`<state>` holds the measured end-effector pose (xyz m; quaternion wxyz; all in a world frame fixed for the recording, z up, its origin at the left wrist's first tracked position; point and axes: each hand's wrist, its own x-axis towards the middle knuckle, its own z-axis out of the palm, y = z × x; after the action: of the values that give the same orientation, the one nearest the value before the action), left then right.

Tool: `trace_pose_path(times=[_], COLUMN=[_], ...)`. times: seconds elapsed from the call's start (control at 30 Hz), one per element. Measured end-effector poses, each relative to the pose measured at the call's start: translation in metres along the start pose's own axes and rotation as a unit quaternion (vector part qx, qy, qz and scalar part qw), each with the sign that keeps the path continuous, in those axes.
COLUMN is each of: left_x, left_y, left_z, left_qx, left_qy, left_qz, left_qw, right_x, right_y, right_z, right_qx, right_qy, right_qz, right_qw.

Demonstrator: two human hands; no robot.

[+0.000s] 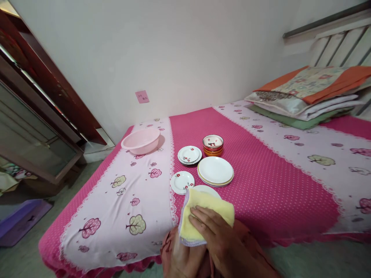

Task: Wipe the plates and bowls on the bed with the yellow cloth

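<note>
A: Where do we find the cloth?

B: We have the soft yellow cloth with lilac edging [223, 208] on the near side of our landmark, the stack of large round white plates [216, 170].

A: How do our hands meet it?

B: Our right hand [213, 229] lies on top, fingers close together and nearly straight; its thumb is hidden, so we cannot tell whether it pinches. Our left hand [187, 255] is underneath, its fingers covered, and we cannot tell how it grips.

A: What do we see past the cloth's edge?

B: The rim of a round white plate [208, 189], between the cloth and the landmark. It is mostly covered, so we cannot tell whether a hand supports it.

A: And around the landmark?

B: Just left of it we see small white plates with red flowers [182, 182]; beyond those, a second flowered plate stack [189, 154]. Orange-brown bowls with dark rims [213, 148] stand just behind it. Well to its left sits a pale pink round basin [141, 142]. All share its pink dotted, tree-printed bedspread [266, 185].
</note>
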<state>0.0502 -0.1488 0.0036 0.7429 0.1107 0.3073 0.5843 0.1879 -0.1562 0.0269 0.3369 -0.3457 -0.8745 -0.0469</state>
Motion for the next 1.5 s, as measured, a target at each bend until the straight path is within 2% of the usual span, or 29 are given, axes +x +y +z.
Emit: trace_pose_path(times=[0.1, 0.17, 0.27, 0.37, 0.47, 0.53, 0.63, 0.7, 0.77, 0.87, 0.93, 1.03, 1.13, 1.23, 1.33, 1.43, 1.5], left_x=[-0.001, -0.005, -0.012, -0.011, -0.005, -0.002, -0.005, -0.010, -0.014, -0.016, -0.016, -0.016, -0.018, -0.012, -0.003, 0.000, -0.003], left_y=[-0.018, -0.020, -0.005, 0.014, 0.022, 0.021, 0.014, 0.006, 0.000, -0.007, -0.008, -0.003, 0.012, 0.026, 0.031, 0.030, 0.030], left_z=[0.017, 0.022, 0.017, 0.007, -0.001, -0.007, -0.014, -0.017, -0.015, 0.001, 0.015, 0.027, 0.021, 0.007, -0.004, -0.010, -0.013], left_qx=[0.023, 0.005, -0.034, -0.076, -0.106, -0.096, -0.014, 0.046, 0.074, 0.077, 0.061, 0.017, -0.020, -0.083, -0.108, -0.058, 0.025], left_qy=[0.025, 0.014, -0.034, -0.089, -0.128, -0.121, -0.062, -0.016, 0.007, 0.006, -0.008, -0.047, -0.083, -0.116, -0.126, -0.097, -0.044], left_qz=[0.055, 0.060, 0.040, 0.043, 0.050, 0.037, -0.003, 0.010, 0.041, 0.076, 0.089, 0.051, 0.011, 0.010, 0.027, 0.026, 0.005], left_qw=[0.998, 0.998, 0.998, 0.992, 0.985, 0.987, 0.998, 0.999, 0.996, 0.994, 0.994, 0.997, 0.996, 0.990, 0.986, 0.993, 0.999], right_x=[0.011, 0.016, 0.016, 0.002, -0.014, -0.019, -0.017, -0.011, -0.003, 0.012, 0.023, 0.033, 0.031, 0.016, 0.000, -0.007, -0.005], right_y=[0.014, 0.026, 0.037, 0.039, 0.030, 0.019, 0.002, -0.007, -0.012, -0.008, 0.000, 0.017, 0.034, 0.042, 0.034, 0.015, 0.003], right_z=[0.022, 0.026, 0.015, -0.001, -0.011, -0.009, 0.005, 0.016, 0.024, 0.030, 0.033, 0.033, 0.023, 0.007, -0.002, -0.002, 0.002], right_qx=[-0.013, -0.035, -0.051, -0.048, -0.040, -0.022, 0.015, 0.030, 0.039, 0.026, -0.004, -0.041, -0.056, -0.052, -0.017, 0.036, 0.062], right_qy=[0.018, 0.031, 0.011, -0.027, -0.042, -0.044, -0.011, 0.022, 0.036, 0.030, 0.056, 0.084, 0.043, 0.009, -0.021, -0.032, -0.027], right_qz=[0.006, 0.034, 0.073, 0.058, 0.044, 0.019, -0.020, -0.024, -0.029, -0.054, -0.052, 0.008, 0.055, 0.038, 0.016, 0.003, -0.008], right_qw=[1.000, 0.998, 0.996, 0.997, 0.997, 0.999, 1.000, 0.999, 0.998, 0.998, 0.997, 0.996, 0.996, 0.998, 1.000, 0.999, 0.998])
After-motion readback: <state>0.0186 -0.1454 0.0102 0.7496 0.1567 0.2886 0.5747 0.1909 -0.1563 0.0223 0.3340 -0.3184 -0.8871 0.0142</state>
